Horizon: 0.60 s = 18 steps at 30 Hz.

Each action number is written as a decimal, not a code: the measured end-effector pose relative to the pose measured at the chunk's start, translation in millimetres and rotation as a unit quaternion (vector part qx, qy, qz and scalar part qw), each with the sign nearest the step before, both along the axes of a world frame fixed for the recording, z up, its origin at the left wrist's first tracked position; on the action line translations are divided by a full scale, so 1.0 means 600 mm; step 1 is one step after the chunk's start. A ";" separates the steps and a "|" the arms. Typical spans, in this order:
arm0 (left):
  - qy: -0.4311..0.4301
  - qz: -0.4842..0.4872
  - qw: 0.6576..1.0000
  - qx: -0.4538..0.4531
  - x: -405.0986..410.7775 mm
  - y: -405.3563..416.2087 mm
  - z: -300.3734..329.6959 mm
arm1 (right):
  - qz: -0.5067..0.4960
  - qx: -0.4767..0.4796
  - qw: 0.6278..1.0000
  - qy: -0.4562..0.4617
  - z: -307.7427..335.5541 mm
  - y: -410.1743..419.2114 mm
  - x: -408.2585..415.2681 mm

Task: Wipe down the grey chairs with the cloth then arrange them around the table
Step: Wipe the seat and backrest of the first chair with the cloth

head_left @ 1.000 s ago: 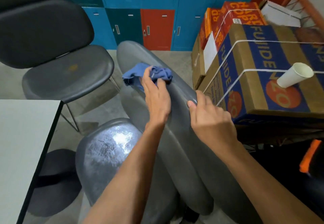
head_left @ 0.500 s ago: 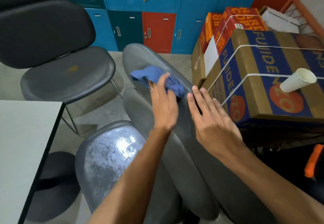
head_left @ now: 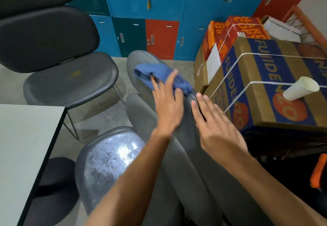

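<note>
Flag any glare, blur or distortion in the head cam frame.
Head view: strong glare on the grey chair seat; motion blur on the left hand and the blue cloth; wide-angle bending of the lockers and the table edge; dim lower right.

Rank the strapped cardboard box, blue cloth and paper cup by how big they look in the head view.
1. Cardboard box, clearly largest.
2. Cloth, partly under the left hand.
3. Paper cup, smallest, though not far off the cloth's visible part.
</note>
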<state>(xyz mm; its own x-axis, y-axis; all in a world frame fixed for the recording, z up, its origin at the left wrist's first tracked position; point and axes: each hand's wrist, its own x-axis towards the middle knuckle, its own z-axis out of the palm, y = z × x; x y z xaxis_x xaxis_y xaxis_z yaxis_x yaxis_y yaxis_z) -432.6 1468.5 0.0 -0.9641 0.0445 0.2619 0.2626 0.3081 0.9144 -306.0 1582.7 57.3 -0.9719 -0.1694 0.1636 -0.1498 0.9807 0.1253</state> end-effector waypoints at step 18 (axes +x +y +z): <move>-0.080 -0.024 0.996 0.041 0.083 -0.013 -0.050 | -0.030 -0.011 0.999 -0.040 0.002 -0.005 -0.005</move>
<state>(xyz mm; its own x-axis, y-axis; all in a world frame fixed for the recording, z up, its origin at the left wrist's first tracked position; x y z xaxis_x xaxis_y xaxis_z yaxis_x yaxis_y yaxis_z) -382.9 1460.6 -30.0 -0.9909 0.0766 0.1103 0.1247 0.2202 0.9674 -309.1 1579.8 58.7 -0.9902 -0.1083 0.0885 -0.1001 0.9907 0.0926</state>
